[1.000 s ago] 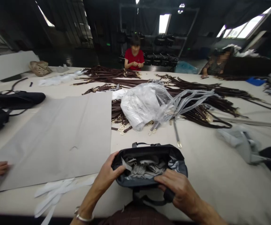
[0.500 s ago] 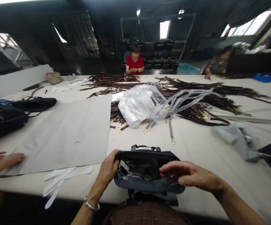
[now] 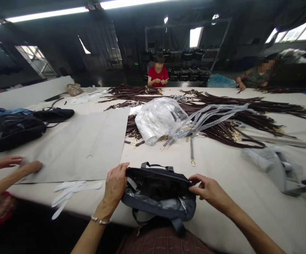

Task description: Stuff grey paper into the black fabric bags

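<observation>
A dark grey handbag [image 3: 155,206] stands at the table's near edge with its mouth wide apart and its handles hanging front and back. Crinkled clear plastic shows inside along the lower wall. My left hand [image 3: 116,183], with a silver bangle at the wrist, grips the bag's left rim, thumb hidden inside. On the opposite end, my right hand [image 3: 206,188] pinches the right rim between thumb and fingers. Beyond the bag lies a grey strap [image 3: 192,150] with a gold clip.
A large grey sheet [image 3: 84,148] lies left, under a co-worker's hands [image 3: 31,167]. White strips [image 3: 65,194] lie before it. Plastic wrapping [image 3: 158,120] covers brown straps [image 3: 222,130]. Black bags [image 3: 17,130] sit far left; a grey bundle [image 3: 280,169] lies right. Two people sit across the table.
My right hand has moved from over the bag's mouth to its right rim and closed on it. The bag has shifted slightly left and tilted. The view has turned left and up.
</observation>
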### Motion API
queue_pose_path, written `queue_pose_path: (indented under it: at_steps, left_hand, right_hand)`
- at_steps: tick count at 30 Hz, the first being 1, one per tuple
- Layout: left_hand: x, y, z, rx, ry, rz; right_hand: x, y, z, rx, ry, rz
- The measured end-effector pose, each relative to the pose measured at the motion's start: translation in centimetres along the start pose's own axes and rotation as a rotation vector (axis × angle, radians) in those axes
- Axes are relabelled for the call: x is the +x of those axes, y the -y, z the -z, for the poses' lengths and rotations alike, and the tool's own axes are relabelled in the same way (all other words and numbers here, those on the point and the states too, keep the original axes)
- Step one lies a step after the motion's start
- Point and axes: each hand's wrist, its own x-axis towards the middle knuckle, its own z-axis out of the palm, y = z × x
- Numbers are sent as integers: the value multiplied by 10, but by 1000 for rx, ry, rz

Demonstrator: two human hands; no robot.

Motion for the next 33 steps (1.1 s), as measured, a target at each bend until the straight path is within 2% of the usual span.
queue_pose_path:
  at_steps: [2,4,6,9,12,15,18,23,27,30,33]
  left_hand:
    - [-3,-15,7,-15,-115,-105]
    - [-6,-40,12,-83,-150,-249]
    - [-8,-72,14,-140,-94,-372]
    - [-8,-116,12,-169,35,-447]
    - [-9,-139,6,-194,126,-469]
    - [-11,-140,-1,-210,199,-549]
    - [-16,-134,-4,-167,233,-602]
    - [-28,-133,9,-67,251,-659]
    - [-31,-136,8,17,114,-622]
    - [-27,-133,-5,21,32,-591]
    - [-19,-131,-19,-9,-56,-633]
  right_hand:
    - [4,-8,-3,23,-2,-44]
    - [7,-14,-6,57,17,-65]
    - [9,-18,-9,119,44,-67]
    - [9,-20,-11,217,42,-102]
    - [11,-23,-13,249,-37,-156]
    - [15,-27,-15,316,-106,-169]
    - [18,-30,-16,456,-116,-197]
    - [18,-35,-12,495,-124,-213]
    - [22,-45,-8,441,-149,-193]
    - [25,-58,-6,421,-106,-180]
    - [28,-72,0,303,-45,-120]
